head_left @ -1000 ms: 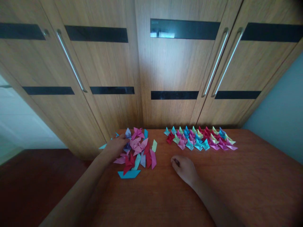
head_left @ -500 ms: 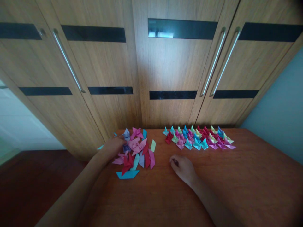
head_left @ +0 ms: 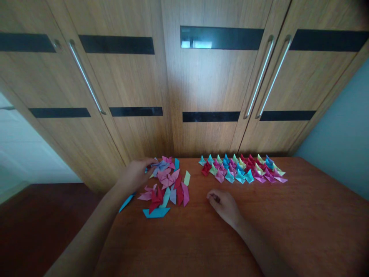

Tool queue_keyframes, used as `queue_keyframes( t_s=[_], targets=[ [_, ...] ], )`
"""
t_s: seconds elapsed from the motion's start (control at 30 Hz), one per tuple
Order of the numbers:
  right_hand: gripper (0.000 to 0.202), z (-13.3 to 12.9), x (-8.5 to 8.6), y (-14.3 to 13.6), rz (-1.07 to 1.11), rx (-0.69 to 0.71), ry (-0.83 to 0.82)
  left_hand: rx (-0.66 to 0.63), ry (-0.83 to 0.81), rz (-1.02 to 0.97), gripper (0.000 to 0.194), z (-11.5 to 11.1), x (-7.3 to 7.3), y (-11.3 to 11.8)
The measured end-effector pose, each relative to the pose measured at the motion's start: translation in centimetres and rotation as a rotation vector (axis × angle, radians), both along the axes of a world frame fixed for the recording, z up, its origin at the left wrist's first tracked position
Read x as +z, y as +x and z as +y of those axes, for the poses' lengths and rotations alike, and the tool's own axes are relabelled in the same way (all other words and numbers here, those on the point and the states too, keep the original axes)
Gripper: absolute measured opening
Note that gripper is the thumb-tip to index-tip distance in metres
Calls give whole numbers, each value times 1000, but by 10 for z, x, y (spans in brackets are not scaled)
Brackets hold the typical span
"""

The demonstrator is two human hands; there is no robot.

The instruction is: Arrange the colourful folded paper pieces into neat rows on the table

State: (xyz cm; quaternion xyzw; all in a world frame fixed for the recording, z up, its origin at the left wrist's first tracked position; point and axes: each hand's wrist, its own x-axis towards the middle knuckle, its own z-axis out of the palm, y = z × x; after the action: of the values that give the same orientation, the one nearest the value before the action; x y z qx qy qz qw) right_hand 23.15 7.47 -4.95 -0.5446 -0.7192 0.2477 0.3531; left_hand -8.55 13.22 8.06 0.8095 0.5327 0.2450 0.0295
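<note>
Grip of left hand (head_left: pixel 135 176) at folded paper pieces (head_left: pixel 168 179), lower left of centre — clamped or apart, can't tell. Right hand (head_left: pixel 225 206) curled, fingers together, desk (head_left: pixel 198 234), lower right. Pinch crisp folds lightly — avoid dragging neighbours.

Bare left hand (head_left: pixel 136 175) and right hand (head_left: pixel 225 206), slim bare forearms (head_left: pixel 96 227).

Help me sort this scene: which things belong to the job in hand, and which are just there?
Likely in the job:
Jumbled folded papers by the left hand
Rows of folded papers, right
Table beneath both

Just there:
Wooden cabinet doors
Metal door handles
Pale blue wall
</note>
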Motion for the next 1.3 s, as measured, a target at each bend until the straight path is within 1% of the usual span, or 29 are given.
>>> queue_keyframes(
  t_s=[0.1,0.23,0.33,0.43,0.6,0.73,0.87,1.03,1.17,1.23,1.3],
  targets=[
    [21,-3,2,1,207,32,-21,-52,13,-67,22,-16,-14,39],
    [25,-4,3,2,449,4,-29,-165,-102,-151,19,-38,-38,91],
    [29,-3,2,2,533,-1,-16,-214,-166,-206,21,-48,-55,116],
    [27,-1,1,3,510,27,-6,-227,-209,-271,21,-51,-72,130],
    [27,0,1,5,401,20,-47,-178,-307,-471,15,-52,-100,139],
    [29,0,4,7,337,77,-128,-162,-370,-599,11,-54,-112,140],
    [29,0,4,9,320,117,-192,-102,-407,-662,11,-54,-117,137],
    [31,2,0,10,354,139,-198,-84,-480,-801,15,-54,-119,137],
    [35,3,0,12,386,104,-203,-97,-559,-985,23,-54,-118,138],
    [36,2,2,13,409,79,-243,-110,-576,-1034,25,-55,-117,138],
    [37,2,3,13,433,59,-286,-125,-586,-1043,25,-55,-115,138]
  ],
)
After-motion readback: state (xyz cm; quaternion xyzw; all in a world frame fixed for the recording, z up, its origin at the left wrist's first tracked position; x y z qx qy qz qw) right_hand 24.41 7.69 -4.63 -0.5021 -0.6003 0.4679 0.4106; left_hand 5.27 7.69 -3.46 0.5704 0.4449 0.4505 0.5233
